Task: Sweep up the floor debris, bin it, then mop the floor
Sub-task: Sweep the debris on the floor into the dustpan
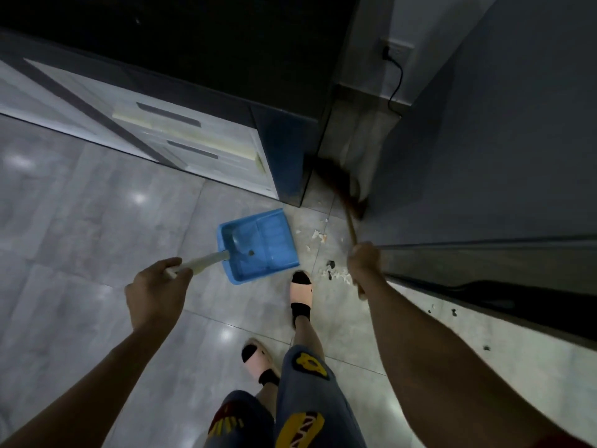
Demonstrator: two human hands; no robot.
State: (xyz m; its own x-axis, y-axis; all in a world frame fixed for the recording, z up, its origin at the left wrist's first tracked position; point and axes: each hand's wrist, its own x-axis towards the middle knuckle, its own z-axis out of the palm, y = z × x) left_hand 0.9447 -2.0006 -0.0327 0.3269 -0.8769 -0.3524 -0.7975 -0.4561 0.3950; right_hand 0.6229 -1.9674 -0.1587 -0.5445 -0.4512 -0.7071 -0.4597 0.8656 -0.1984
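My left hand (155,287) grips the pale handle of a blue dustpan (258,245), which sits on the grey tiled floor with its mouth facing right. My right hand (365,263) holds the thin stick of a dark broom (339,185); its blurred bristles reach into the narrow gap between the cabinet and the wall. White paper scraps and dark bits of debris (332,273) lie on the tiles between the dustpan and my right hand, with more scraps (318,236) farther up.
A low cabinet (193,140) with grey drawers stands at the back left. A dark wall (500,140) and a ledge (484,266) bound the right side. A socket with a black cable (395,72) is in the corner. My feet in slippers (302,294) stand behind the dustpan.
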